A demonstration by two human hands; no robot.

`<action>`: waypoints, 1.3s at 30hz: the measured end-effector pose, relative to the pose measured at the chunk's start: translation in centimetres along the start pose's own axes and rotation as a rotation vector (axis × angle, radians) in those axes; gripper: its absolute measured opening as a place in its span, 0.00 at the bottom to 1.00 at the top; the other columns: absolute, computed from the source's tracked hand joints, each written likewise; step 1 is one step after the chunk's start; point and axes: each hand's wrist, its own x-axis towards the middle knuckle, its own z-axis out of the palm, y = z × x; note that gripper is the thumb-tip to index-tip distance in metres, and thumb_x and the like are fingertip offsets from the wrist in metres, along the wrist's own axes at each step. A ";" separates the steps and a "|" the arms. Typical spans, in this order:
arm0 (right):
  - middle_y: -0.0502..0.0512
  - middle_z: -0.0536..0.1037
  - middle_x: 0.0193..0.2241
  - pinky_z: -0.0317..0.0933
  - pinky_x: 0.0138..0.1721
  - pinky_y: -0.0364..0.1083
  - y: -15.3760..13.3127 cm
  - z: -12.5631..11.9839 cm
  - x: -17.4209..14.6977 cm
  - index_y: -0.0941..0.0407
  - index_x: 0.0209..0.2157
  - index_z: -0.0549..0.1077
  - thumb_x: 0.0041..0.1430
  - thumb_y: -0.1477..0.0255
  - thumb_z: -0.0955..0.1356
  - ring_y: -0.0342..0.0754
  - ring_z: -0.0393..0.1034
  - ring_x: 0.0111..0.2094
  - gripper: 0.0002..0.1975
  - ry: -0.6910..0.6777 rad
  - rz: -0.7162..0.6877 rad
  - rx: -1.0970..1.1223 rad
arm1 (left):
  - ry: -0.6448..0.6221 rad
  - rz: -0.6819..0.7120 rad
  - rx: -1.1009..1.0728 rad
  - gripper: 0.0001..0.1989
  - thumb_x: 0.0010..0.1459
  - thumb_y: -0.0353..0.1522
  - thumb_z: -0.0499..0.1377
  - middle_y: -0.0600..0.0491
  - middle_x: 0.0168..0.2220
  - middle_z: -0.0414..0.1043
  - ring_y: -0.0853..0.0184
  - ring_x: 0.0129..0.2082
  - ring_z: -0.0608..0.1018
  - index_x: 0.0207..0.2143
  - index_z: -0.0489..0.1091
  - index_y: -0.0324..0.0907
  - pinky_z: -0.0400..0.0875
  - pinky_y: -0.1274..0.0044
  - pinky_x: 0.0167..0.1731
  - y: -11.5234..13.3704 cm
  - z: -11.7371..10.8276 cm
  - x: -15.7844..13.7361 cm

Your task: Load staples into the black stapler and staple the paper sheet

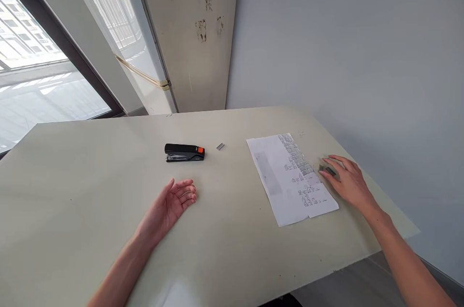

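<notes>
My left hand (170, 210) rests palm up on the table, its fingers loosely curled and apart with nothing in them. A black stapler (184, 153) with an orange patch lies just beyond it. To the stapler's right is a small strip of staples (220, 146). My right hand (346, 182) is at the table's right side, thumb and fingers around a small dark grey object (330, 170), whose kind I cannot make out because the hand partly covers it. Left of this hand lie printed white paper sheets (270, 176), apparently overlapping.
The pale table (224, 249) has its right edge close to a grey wall (348, 46). Behind the table stands a white refrigerator (195, 65) with worn marks on its side. A dark-framed glass door (47, 55) is at the far left.
</notes>
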 end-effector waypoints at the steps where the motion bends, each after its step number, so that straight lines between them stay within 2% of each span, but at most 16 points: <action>1: 0.64 0.75 0.61 0.63 0.61 0.69 -0.7 -0.2 -0.2 0.49 0.58 0.76 0.68 0.47 0.60 0.69 0.67 0.63 0.29 0.000 0.000 0.024 | -0.004 0.004 0.007 0.16 0.68 0.40 0.63 0.44 0.39 0.80 0.61 0.40 0.81 0.44 0.82 0.34 0.79 0.70 0.47 0.0 0.0 0.0; 5: 0.59 0.74 0.64 0.67 0.61 0.65 -4.3 -0.3 -1.9 0.46 0.63 0.73 0.70 0.51 0.63 0.64 0.70 0.63 0.26 -0.048 0.011 0.154 | -0.018 0.013 0.031 0.16 0.67 0.41 0.64 0.45 0.40 0.80 0.62 0.40 0.81 0.45 0.81 0.35 0.78 0.71 0.48 -0.4 -0.3 0.1; 8: 0.54 0.70 0.68 0.68 0.63 0.65 -6.8 0.3 -3.3 0.44 0.66 0.70 0.72 0.53 0.63 0.62 0.67 0.67 0.25 -0.146 -0.040 0.228 | -0.031 0.021 0.039 0.16 0.68 0.41 0.64 0.45 0.40 0.79 0.62 0.41 0.80 0.45 0.81 0.36 0.78 0.71 0.48 -0.6 -0.6 0.1; 12: 0.51 0.62 0.73 0.60 0.68 0.70 -9.3 1.6 -4.6 0.41 0.72 0.61 0.75 0.58 0.63 0.62 0.57 0.73 0.27 -0.220 -0.185 0.245 | -0.035 0.026 0.087 0.16 0.69 0.41 0.62 0.45 0.41 0.78 0.61 0.42 0.79 0.45 0.81 0.37 0.77 0.71 0.49 -0.8 -0.7 -0.1; 15: 0.51 0.60 0.74 0.58 0.69 0.73 -11.3 2.5 -5.7 0.39 0.74 0.55 0.75 0.61 0.62 0.62 0.56 0.73 0.29 -0.192 -0.258 0.226 | -0.068 0.080 0.196 0.16 0.70 0.42 0.60 0.45 0.43 0.77 0.61 0.41 0.78 0.46 0.80 0.38 0.76 0.70 0.47 -0.9 -0.3 -0.4; 18: 0.53 0.61 0.73 0.61 0.66 0.74 -14.4 2.8 -7.5 0.40 0.75 0.54 0.75 0.62 0.64 0.64 0.58 0.72 0.31 -0.141 -0.317 0.205 | -0.108 0.203 0.407 0.18 0.71 0.45 0.58 0.44 0.43 0.77 0.59 0.41 0.78 0.47 0.78 0.40 0.75 0.68 0.46 -1.2 0.4 -1.0; 21: 0.55 0.61 0.73 0.65 0.64 0.73 -18.8 2.3 -9.9 0.42 0.75 0.53 0.74 0.63 0.65 0.65 0.60 0.71 0.33 -0.129 -0.376 0.195 | -0.080 0.371 0.785 0.17 0.73 0.44 0.56 0.46 0.44 0.78 0.59 0.44 0.79 0.47 0.78 0.42 0.74 0.69 0.49 -1.8 1.3 -1.6; 23: 0.57 0.61 0.73 0.67 0.63 0.72 -22.0 1.3 -11.1 0.44 0.75 0.53 0.73 0.63 0.66 0.65 0.61 0.70 0.34 -0.157 -0.418 0.216 | -0.126 0.506 1.053 0.14 0.74 0.41 0.55 0.46 0.50 0.79 0.58 0.52 0.79 0.49 0.77 0.45 0.72 0.67 0.56 -2.5 1.7 -2.0; 25: 0.58 0.61 0.73 0.71 0.61 0.67 -24.9 0.0 -11.6 0.46 0.75 0.55 0.74 0.64 0.65 0.64 0.62 0.70 0.33 -0.213 -0.430 0.265 | -0.238 0.634 1.287 0.14 0.75 0.39 0.54 0.47 0.59 0.75 0.55 0.63 0.73 0.54 0.75 0.47 0.68 0.63 0.63 -3.4 1.9 -2.2; 28: 0.56 0.63 0.72 0.70 0.63 0.61 -27.9 -1.9 -10.4 0.47 0.73 0.57 0.74 0.69 0.65 0.60 0.58 0.72 0.30 -0.236 -0.417 0.398 | -0.338 0.765 1.616 0.20 0.75 0.41 0.55 0.47 0.71 0.62 0.52 0.74 0.58 0.65 0.66 0.48 0.60 0.55 0.70 -4.7 1.5 -2.5; 31: 0.55 0.70 0.68 0.66 0.66 0.60 -29.1 -2.3 -7.3 0.47 0.69 0.63 0.73 0.72 0.65 0.56 0.60 0.71 0.26 -0.203 -0.431 0.529 | -0.332 0.830 1.848 0.31 0.75 0.44 0.54 0.48 0.76 0.52 0.50 0.76 0.52 0.74 0.53 0.48 0.54 0.52 0.72 -5.4 0.4 -2.9; 34: 0.56 0.75 0.62 0.67 0.65 0.59 -30.2 -0.5 -3.2 0.47 0.64 0.67 0.73 0.73 0.65 0.54 0.68 0.65 0.21 -0.141 -0.452 0.612 | -0.329 0.846 1.931 0.33 0.75 0.45 0.54 0.50 0.77 0.48 0.51 0.76 0.51 0.76 0.48 0.50 0.51 0.54 0.74 -4.9 -0.8 -3.7; 36: 0.58 0.77 0.59 0.68 0.63 0.59 -31.4 1.4 -0.4 0.48 0.62 0.68 0.73 0.72 0.65 0.54 0.72 0.61 0.19 -0.103 -0.467 0.631 | -0.324 0.841 1.942 0.31 0.75 0.44 0.53 0.52 0.77 0.49 0.53 0.76 0.52 0.76 0.51 0.51 0.51 0.56 0.74 -4.3 -1.5 -4.4; 39: 0.60 0.76 0.60 0.65 0.65 0.59 -34.0 4.4 3.5 0.51 0.63 0.68 0.72 0.71 0.65 0.55 0.70 0.62 0.20 -0.075 -0.495 0.619 | -0.296 0.811 1.941 0.27 0.76 0.42 0.52 0.53 0.76 0.50 0.54 0.76 0.53 0.74 0.56 0.51 0.52 0.57 0.74 -3.3 -2.4 -5.5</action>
